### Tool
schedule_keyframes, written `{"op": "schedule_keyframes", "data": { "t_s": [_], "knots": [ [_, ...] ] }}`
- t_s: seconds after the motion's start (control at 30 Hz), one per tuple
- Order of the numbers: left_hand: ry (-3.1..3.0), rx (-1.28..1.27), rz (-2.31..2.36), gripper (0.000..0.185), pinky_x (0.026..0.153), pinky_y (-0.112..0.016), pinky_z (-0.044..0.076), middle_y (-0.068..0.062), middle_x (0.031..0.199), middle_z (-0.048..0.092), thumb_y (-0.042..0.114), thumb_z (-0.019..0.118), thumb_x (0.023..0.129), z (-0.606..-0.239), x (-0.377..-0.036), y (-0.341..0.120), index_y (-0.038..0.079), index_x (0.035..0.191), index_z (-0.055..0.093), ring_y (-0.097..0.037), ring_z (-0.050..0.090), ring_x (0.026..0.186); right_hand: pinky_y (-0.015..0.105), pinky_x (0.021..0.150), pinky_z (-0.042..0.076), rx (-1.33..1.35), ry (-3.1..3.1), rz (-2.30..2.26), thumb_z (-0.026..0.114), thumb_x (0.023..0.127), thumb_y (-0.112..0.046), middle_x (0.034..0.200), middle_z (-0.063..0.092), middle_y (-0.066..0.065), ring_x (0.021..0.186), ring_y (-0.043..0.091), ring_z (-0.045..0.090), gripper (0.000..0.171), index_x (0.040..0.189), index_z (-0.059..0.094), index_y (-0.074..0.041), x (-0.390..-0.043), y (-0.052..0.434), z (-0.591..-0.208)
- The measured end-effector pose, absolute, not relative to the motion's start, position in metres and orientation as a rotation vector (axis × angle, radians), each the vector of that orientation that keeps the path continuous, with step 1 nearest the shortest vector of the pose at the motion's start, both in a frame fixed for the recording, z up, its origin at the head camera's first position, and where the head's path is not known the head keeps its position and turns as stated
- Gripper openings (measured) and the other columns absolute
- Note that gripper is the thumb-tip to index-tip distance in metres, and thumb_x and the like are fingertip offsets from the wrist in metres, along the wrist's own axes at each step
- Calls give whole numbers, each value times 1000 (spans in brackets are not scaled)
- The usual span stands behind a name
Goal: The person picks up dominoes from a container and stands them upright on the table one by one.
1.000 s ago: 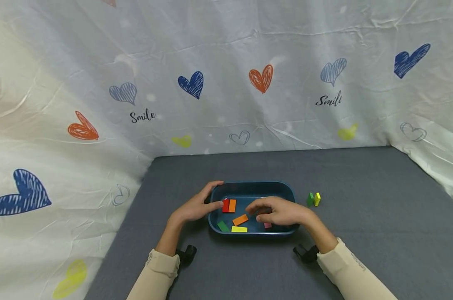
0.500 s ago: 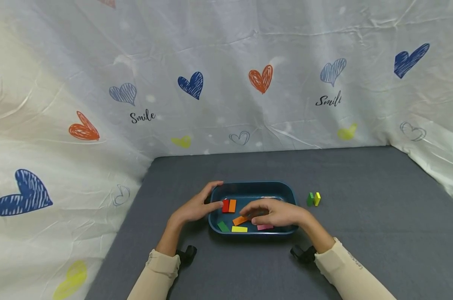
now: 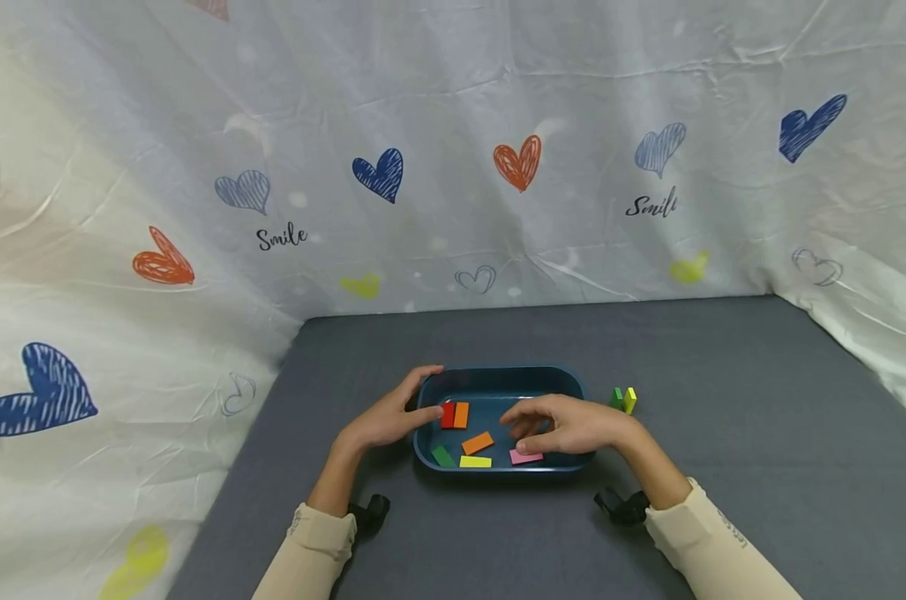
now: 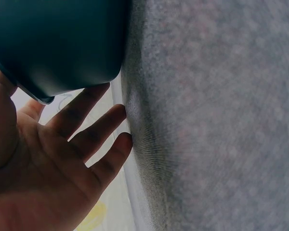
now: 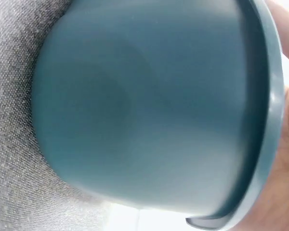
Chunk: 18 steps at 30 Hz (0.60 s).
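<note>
A dark blue tray (image 3: 498, 470) lies before me with flat coloured blocks on its floor. My left hand (image 3: 381, 419) holds its left end, thumb over the rim and fingers outside, some spread below the rim in the left wrist view. Near the thumb tip are a red block (image 3: 448, 415) and an orange block (image 3: 462, 415), side by side. My right hand (image 3: 568, 423) is over the tray's right half, fingers loosely bent, with no block visible between them. Its thumb overlaps a pink block (image 3: 526, 457). Another orange block (image 3: 478, 442), a yellow block (image 3: 476, 462) and a green block (image 3: 443, 457) lie left of it.
Just right of the tray, a green block (image 3: 617, 397) and a yellow block (image 3: 630, 400) stand upright on the grey cloth-covered table (image 3: 760, 433). A white curtain (image 3: 437, 100) printed with hearts hangs behind and at the sides. Black camera mounts (image 3: 369, 514) are worn at both wrists.
My right hand first moved left over the tilted orange block, then came back right, uncovering it. The pink block shows more than a second ago. The left hand stays on the tray.
</note>
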<state>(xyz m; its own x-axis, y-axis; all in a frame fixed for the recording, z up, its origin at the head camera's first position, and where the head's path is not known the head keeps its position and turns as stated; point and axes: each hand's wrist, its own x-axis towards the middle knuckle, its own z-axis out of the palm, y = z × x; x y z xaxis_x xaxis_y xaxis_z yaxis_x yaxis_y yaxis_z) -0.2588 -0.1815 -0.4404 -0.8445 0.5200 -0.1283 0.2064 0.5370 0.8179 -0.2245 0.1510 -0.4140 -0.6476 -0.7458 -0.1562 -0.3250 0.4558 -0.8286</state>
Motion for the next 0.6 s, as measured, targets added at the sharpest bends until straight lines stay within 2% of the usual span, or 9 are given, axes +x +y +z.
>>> {"op": "schedule_keyframes", "data": {
  "t_s": [0.17,0.37,0.6],
  "knots": [
    [2423,580,1217,67,120,-68,24,-3,171,15,35,63,102,-441,-259,-182,36,158,25,-38,16,157,45,100,53,-866,2148,-1104,68,99,-31,131,66,14,119,25,64,54,144,54,-3,-225,149,-413],
    [2410,567,1238,67,119,-67,27,-4,170,18,33,63,102,-441,-259,-181,36,158,26,-38,22,155,44,99,53,-870,2093,-1120,71,97,-32,134,64,15,121,27,63,64,150,47,-5,-226,149,-415],
    [2409,571,1237,68,118,-67,28,-5,170,18,36,64,101,-441,-258,-181,35,158,26,-38,24,155,36,96,54,-867,2127,-1038,75,92,-37,129,67,9,116,21,63,72,151,46,-7,-225,148,-417]
  ]
}}
